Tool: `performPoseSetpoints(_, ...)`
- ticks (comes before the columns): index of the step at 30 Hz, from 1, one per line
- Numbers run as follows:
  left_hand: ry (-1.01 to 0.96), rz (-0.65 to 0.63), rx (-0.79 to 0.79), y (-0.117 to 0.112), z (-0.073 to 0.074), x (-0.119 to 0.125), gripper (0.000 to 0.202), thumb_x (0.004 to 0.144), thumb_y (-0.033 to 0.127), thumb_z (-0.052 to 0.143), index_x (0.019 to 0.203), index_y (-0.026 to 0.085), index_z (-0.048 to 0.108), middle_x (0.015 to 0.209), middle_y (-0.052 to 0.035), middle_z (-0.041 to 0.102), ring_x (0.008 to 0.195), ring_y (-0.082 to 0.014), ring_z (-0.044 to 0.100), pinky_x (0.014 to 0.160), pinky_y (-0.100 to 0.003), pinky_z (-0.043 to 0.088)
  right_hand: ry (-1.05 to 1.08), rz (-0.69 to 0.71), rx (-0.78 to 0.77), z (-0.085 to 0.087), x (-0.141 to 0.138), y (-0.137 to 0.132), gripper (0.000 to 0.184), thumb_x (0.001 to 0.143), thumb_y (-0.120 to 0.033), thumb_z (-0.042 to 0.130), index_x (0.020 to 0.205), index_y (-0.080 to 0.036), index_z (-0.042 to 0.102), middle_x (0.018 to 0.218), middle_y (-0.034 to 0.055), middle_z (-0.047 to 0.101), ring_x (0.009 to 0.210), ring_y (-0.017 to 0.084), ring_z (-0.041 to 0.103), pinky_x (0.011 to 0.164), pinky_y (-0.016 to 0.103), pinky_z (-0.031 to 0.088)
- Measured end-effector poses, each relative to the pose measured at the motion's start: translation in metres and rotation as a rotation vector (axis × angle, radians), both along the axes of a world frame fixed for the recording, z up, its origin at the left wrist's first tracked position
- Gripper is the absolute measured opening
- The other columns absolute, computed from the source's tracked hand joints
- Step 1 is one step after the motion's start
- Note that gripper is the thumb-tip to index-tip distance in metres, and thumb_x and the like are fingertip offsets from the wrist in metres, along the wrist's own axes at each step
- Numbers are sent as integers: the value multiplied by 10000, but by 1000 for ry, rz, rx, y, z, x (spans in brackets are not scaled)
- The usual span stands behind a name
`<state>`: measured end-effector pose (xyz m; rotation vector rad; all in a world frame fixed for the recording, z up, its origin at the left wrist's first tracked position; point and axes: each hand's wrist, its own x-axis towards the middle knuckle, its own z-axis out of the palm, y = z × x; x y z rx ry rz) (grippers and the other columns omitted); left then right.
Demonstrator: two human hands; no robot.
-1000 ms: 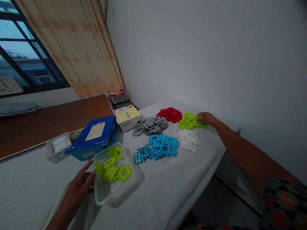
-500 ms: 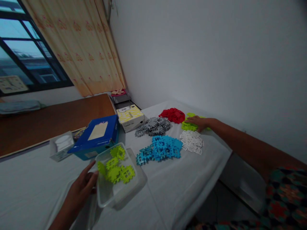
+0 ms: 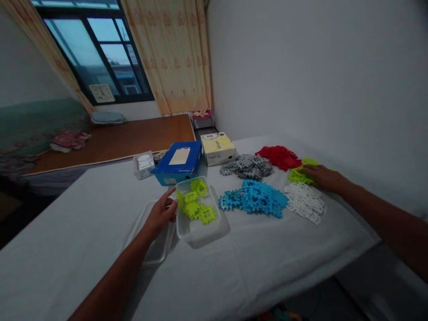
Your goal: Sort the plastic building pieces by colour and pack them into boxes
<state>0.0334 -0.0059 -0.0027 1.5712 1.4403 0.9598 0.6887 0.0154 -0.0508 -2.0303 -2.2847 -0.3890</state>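
My left hand (image 3: 163, 209) is at the left side of a clear plastic container (image 3: 197, 232), its index finger along the rim and its other fingers curled against the wall. Several lime-green interlocking plastic pieces (image 3: 194, 208) lie inside. Far to the right, my right hand (image 3: 323, 177) rests palm down on a pile of lime-green pieces (image 3: 298, 174), fingers stretched over it; its fingertips are partly hard to make out. Close by are a white pile (image 3: 306, 203) and a red pile (image 3: 279, 156) of pieces. Between the container and the white pile lies a blue pile (image 3: 259, 198).
A grey pile (image 3: 249, 166) sits behind the blue one. Beyond the container stand a blue box (image 3: 180, 162), a yellow-and-white box (image 3: 218, 148) and a small white box (image 3: 143, 165). A clear lid (image 3: 155, 247) lies left of the container on the white-covered table (image 3: 93, 214).
The camera view has turned left and levelled, so everything appears further right. My left hand stays at the container's rim, and my right hand stays on the green pile.
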Motion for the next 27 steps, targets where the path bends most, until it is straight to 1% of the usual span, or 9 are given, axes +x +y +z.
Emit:
performPoseSetpoints(1, -1, -2, 0, 0, -1, -1, 696, 820, 457, 573, 1423, 143, 422, 739, 6, 588, 575, -144, 602, 479, -254, 517, -51, 13, -47, 3, -3, -3, 628, 749, -209, 601, 1368, -312, 565, 1441, 92, 532, 1186, 340, 574, 900, 491, 525)
performPoseSetpoints(2, -5, -3, -2, 1, -1, -2, 708, 811, 472, 585, 1420, 150, 425, 740, 9, 588, 585, -150, 608, 485, -262, 525, -31, 9, -50, 7, -6, -5, 625, 768, -212, 593, 1385, -305, 548, 1438, 102, 532, 1192, 349, 568, 890, 503, 529)
performPoseSetpoints(4, -11, 5, -13, 4, -2, -4, 744, 785, 508, 612, 1418, 161, 430, 741, 12, 588, 608, -168, 621, 497, -282, 541, -36, -13, -58, 14, -12, -10, 610, 815, -197, 558, 1410, -323, 516, 1421, 95, 548, 1201, 332, 564, 881, 483, 539)
performPoseSetpoints(7, 0, 8, -18, 8, -3, -6, 804, 753, 562, 637, 1424, 170, 430, 747, 8, 597, 645, -194, 639, 502, -296, 549, -13, -72, -34, 21, -15, -14, 592, 857, -140, 509, 1410, -352, 511, 1367, 73, 597, 1192, 292, 570, 876, 426, 545)
performPoseSetpoints(10, 15, 3, -23, 10, -4, -8, 834, 741, 587, 640, 1434, 177, 424, 765, 1, 610, 674, -207, 646, 514, -301, 556, 9, -98, 12, 21, -10, -16, 526, 892, -128, 471, 1365, -337, 566, 1315, 74, 632, 1153, 265, 587, 861, 380, 543)
performPoseSetpoints(15, 14, 5, -38, 11, -6, -9, 801, 764, 564, 628, 1445, 201, 415, 779, -1, 617, 695, -204, 649, 534, -296, 567, 42, -55, 60, 18, 6, -9, 449, 843, -87, 497, 1216, -245, 689, 1221, 91, 684, 1105, 254, 607, 919, 369, 506)
performPoseSetpoints(18, 2, 17, -42, 12, -7, -9, 775, 764, 539, 632, 1436, 211, 428, 778, -5, 624, 670, -196, 643, 521, -288, 562, 103, -99, 118, 19, 16, -3, 415, 813, -110, 517, 1160, -217, 717, 1200, 92, 698, 1079, 270, 620, 934, 406, 496)
performPoseSetpoints(23, -6, 31, -51, 12, -7, -9, 783, 748, 536, 642, 1431, 211, 439, 765, -9, 623, 657, -203, 646, 501, -289, 560, 253, -172, 268, 30, 24, -1, 389, 782, -167, 539, 1122, -208, 724, 1203, 82, 699, 1083, 277, 643, 951, 429, 494)
performPoseSetpoints(27, -4, 26, -34, 14, -9, -10, 813, 721, 560, 656, 1420, 194, 458, 725, 1, 607, 644, -212, 648, 495, -303, 564, 400, -198, 386, 44, 20, -2, 374, 764, -201, 540, 1087, -213, 728, 1155, 62, 721, 1065, 269, 666, 964, 425, 501)
